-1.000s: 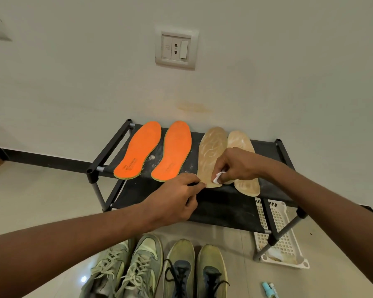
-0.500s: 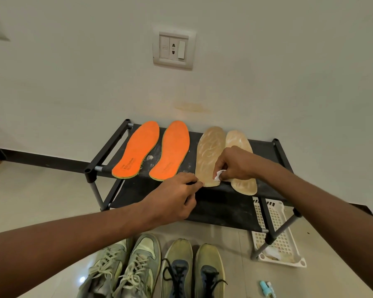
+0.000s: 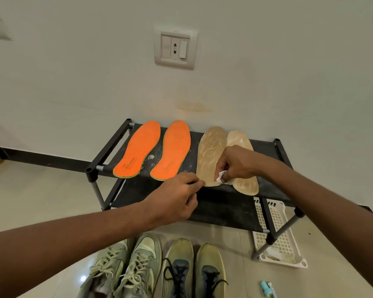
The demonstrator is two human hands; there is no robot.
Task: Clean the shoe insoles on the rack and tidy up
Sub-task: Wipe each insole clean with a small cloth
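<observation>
Tan insole | left fingers pinch heel | right fingers pinch wipe | shoes below rack

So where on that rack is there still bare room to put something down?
Top shelf: a bare strip right of the tan insoles, up to the end bar. Lower shelf: bare fabric. The gap between the orange insoles is narrow; the front edge is crowded by both hands.

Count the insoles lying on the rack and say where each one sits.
4, all on the top shelf: two orange insoles at left, two tan insoles at right. The right hand partly covers the tan pair.
</observation>
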